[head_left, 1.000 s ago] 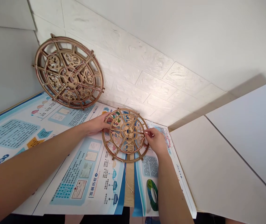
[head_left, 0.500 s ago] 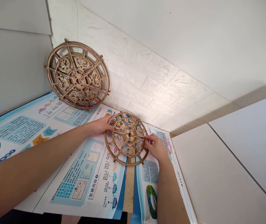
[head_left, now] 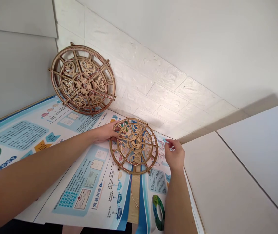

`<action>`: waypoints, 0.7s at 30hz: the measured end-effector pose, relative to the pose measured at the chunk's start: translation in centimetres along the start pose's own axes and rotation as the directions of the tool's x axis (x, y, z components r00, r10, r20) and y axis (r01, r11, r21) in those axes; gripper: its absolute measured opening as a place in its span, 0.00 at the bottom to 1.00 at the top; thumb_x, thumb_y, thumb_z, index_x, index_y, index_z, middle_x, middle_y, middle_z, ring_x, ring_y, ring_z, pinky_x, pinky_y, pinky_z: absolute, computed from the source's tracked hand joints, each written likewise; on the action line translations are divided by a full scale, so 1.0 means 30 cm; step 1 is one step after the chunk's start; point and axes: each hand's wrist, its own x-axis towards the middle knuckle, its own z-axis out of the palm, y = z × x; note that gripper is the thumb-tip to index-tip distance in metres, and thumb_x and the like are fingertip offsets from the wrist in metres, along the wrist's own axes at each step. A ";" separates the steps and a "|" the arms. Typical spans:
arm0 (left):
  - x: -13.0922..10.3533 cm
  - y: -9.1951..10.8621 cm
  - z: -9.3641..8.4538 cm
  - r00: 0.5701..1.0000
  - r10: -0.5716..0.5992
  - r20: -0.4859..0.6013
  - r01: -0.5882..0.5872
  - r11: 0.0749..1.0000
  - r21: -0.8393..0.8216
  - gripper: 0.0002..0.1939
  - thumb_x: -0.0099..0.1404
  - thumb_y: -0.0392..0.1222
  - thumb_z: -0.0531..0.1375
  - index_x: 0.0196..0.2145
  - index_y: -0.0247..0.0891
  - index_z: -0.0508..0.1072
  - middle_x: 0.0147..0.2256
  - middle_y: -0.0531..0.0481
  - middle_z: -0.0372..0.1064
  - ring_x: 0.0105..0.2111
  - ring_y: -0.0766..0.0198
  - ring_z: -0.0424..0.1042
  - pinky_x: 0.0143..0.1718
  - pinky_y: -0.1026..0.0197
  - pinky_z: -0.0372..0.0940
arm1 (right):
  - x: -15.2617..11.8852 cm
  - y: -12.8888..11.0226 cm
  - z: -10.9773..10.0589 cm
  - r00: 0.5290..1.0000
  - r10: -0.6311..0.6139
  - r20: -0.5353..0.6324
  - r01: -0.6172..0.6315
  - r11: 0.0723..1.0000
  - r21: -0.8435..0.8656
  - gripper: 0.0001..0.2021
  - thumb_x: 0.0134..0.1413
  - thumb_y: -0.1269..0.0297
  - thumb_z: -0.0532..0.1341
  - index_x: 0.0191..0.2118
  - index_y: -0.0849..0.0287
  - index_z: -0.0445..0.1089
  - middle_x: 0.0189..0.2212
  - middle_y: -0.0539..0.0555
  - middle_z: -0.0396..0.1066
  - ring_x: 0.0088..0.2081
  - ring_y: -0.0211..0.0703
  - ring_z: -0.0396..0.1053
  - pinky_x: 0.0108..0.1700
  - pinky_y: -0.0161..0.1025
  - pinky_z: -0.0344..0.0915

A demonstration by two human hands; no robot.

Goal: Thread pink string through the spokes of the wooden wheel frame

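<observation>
A round openwork wooden wheel [head_left: 130, 146] with scrollwork panels and a small hub stands tilted on the printed sheets. My left hand [head_left: 106, 131] grips its left rim, thumb in front and some fingers hidden behind. Thin red and white wire [head_left: 133, 191] runs along the wheel's rings, and one loose end hangs below it. To the right of the wheel, apart from its rim, my right hand [head_left: 175, 152] is closed in a pinch on the thin wire. Fine loops of wire show between that hand and the rim.
A larger stack of similar wooden wheels [head_left: 82, 85] leans against the white brick-patterned wall [head_left: 139, 70] at the back left. Printed poster sheets [head_left: 80, 182] cover the table, with a bare wooden strip [head_left: 134, 195] between them. White panels [head_left: 229, 169] stand at the right.
My right hand has moved right, away from the wheel's rim, with its fingers pinched. The left hand keeps its hold and the wheel has barely shifted.
</observation>
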 end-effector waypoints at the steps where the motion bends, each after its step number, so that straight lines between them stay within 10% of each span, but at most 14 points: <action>1: 0.000 0.000 0.000 1.000 0.001 -0.001 -0.001 1.000 -0.002 0.39 0.49 0.30 0.72 0.56 0.41 0.64 0.44 0.45 0.73 0.40 0.57 0.77 0.35 0.60 0.75 | 0.001 0.006 0.001 1.000 0.025 0.005 -0.025 1.000 -0.004 0.12 0.54 0.62 0.56 0.39 0.60 0.74 0.29 0.54 0.68 0.32 0.45 0.66 0.40 0.43 0.65; 21: -0.003 0.007 -0.004 1.000 -0.012 0.025 0.013 1.000 -0.013 0.42 0.48 0.29 0.71 0.59 0.43 0.63 0.41 0.48 0.73 0.38 0.60 0.76 0.34 0.63 0.72 | -0.018 0.029 0.068 0.904 0.206 0.374 -0.241 0.969 0.047 0.21 0.59 0.50 0.58 0.50 0.59 0.70 0.35 0.56 0.74 0.31 0.46 0.70 0.36 0.43 0.66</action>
